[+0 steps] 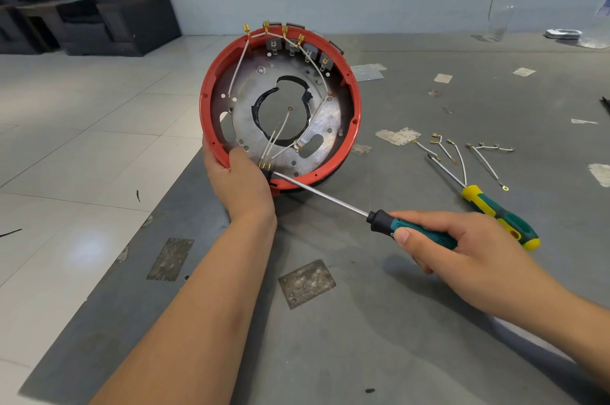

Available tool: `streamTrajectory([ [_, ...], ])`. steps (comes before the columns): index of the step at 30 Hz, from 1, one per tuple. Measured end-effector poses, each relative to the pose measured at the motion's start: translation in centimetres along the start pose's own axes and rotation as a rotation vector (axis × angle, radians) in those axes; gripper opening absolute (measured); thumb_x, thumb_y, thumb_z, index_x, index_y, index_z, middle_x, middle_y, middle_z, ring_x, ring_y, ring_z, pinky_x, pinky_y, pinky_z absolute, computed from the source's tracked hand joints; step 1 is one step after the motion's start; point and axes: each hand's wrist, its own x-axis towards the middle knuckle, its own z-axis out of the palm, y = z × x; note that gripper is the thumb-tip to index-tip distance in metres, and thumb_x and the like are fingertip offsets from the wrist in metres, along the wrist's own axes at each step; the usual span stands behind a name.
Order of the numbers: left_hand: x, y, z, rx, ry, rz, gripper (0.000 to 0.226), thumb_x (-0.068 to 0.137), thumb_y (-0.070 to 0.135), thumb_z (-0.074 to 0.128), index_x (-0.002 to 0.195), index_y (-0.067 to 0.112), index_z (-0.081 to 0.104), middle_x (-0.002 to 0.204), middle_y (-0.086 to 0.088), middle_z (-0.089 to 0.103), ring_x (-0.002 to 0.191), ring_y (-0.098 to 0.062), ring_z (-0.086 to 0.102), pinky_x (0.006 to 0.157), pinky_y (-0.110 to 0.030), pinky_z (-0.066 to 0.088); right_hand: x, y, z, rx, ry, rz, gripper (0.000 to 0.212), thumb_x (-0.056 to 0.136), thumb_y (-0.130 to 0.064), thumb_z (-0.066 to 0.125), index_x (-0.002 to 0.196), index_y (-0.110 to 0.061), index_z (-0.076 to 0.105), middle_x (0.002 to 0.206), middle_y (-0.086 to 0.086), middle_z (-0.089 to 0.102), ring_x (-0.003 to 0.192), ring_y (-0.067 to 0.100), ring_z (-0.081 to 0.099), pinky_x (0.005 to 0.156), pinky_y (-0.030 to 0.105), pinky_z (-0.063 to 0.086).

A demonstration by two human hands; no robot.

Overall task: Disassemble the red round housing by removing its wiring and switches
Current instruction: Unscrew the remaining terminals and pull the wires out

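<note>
Now left hand grips red housing rim; right hand grips screwdriver.

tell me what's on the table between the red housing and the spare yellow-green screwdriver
In the head view, between the red housing and the spare screwdriver lie torn tape scraps and several loose wires on the grey table.

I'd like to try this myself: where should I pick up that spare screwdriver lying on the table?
Grip the spare screwdriver by its yellow-and-green handle, coming from above at the near right; that end is thick and free, while its thin shaft lies among the loose wires.
</note>
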Motion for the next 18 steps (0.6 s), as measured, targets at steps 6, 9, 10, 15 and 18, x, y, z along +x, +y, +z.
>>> streamTrajectory([
  [6,0.2,-0.1,-0.1,0.005,-0.003,-0.002,0.050,0.094,0.011,0.041,0.136,0.027,0.063,0.084,0.010,0.055,0.053,0.000,0.042,0.051,-0.014,0.038,0.8,0.1,-1.3,-0.010,-0.045,0.007,0.024,0.090,-0.053,0.059,0.107,-0.068,0.064,0.061,-0.016,0.063,0.051,0.000,0.055,0.049,0.009,0.039],
  [9,0.3,-0.2,-0.1,0.012,-0.005,-0.014,0.050,0.094,0.012,0.041,0.136,0.029,0.063,0.079,0.014,0.056,0.053,0.000,0.042,0.051,-0.015,0.039,0.9,0.2,-1.4,-0.012,-0.050,0.011,0.020,0.090,-0.052,0.058,0.104,-0.061,0.070,0.060,-0.017,0.063,0.051,0.000,0.057,0.050,0.007,0.039],
  [10,0.3,-0.2,-0.1,0.012,-0.003,-0.022,0.049,0.095,0.012,0.041,0.135,0.028,0.064,0.074,0.017,0.055,0.052,0.001,0.042,0.050,-0.014,0.039,1.0,0.2,-1.3,-0.006,-0.053,0.013,0.021,0.089,-0.055,0.057,0.105,-0.060,0.070,0.061,-0.018,0.063,0.052,0.000,0.058,0.050,0.006,0.039],
  [15,0.2,-0.1,0.0,0.009,-0.003,-0.056,0.046,0.096,0.012,0.041,0.134,0.022,0.064,0.057,0.023,0.051,0.047,0.000,0.041,0.044,-0.014,0.036,0.6,0.4,-0.7,0.013,-0.056,-0.006,0.032,0.079,-0.070,0.047,0.110,-0.076,0.056,0.066,-0.019,0.066,0.059,-0.001,0.060,0.053,0.008,0.042],
  [18,0.1,0.0,0.0,0.013,0.001,-0.053,0.046,0.096,0.011,0.040,0.134,0.020,0.064,0.056,0.023,0.049,0.046,0.000,0.040,0.044,-0.013,0.035,0.2,0.8,0.0,0.001,-0.043,-0.026,0.031,0.082,-0.070,0.045,0.110,-0.082,0.050,0.069,-0.021,0.066,0.061,0.005,0.059,0.055,0.013,0.043],
])
